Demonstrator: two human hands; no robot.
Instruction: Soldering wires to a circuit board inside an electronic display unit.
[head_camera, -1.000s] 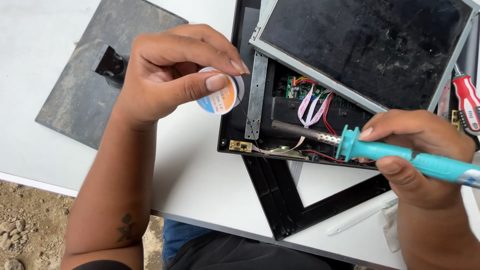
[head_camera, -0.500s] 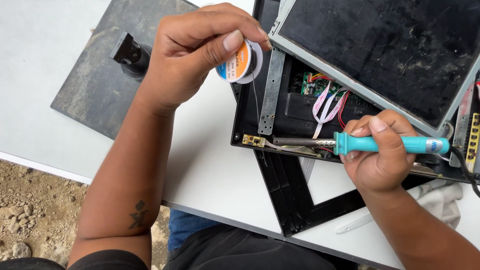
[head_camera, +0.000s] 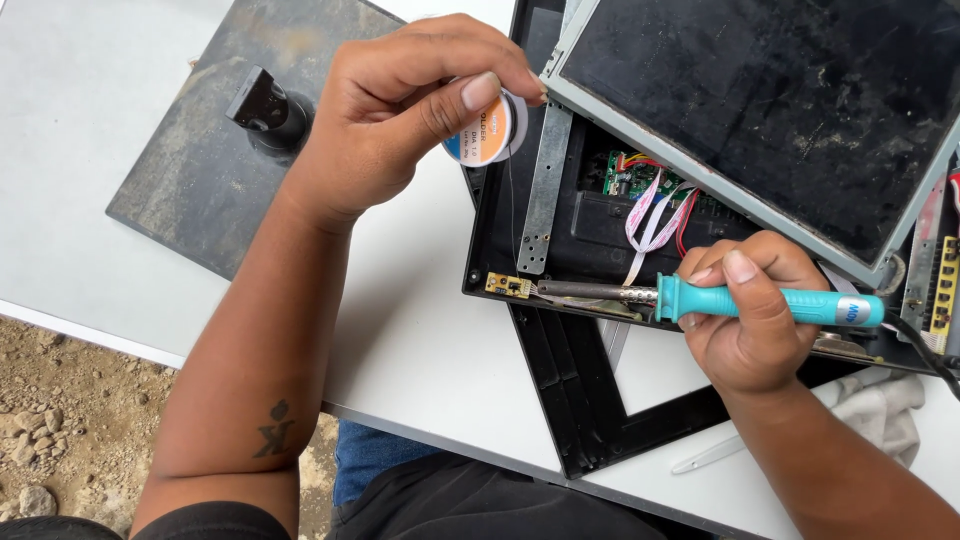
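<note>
My left hand (head_camera: 405, 105) pinches a small spool of solder wire (head_camera: 485, 130) above the left edge of an opened black monitor casing (head_camera: 490, 240). A thin strand of solder hangs from the spool toward a small yellow circuit board (head_camera: 508, 286) at the casing's lower left corner. My right hand (head_camera: 745, 320) grips a teal-handled soldering iron (head_camera: 770, 302), lying almost level, its metal tip (head_camera: 560, 290) right beside that small board. A dark display panel (head_camera: 770, 110) is lifted over the casing, with coloured wires (head_camera: 655, 210) and a green board beneath it.
A dark grey monitor stand base (head_camera: 190, 190) with a black neck lies at the left on the white table (head_camera: 420, 340). A black bezel frame (head_camera: 570, 400) lies under the casing. A white cloth (head_camera: 885, 410) sits at the right. Bare ground shows below the table edge.
My right hand has slid the soldering iron leftward until its tip reaches the small yellow board. My left hand has carried the solder spool to the casing's left edge.
</note>
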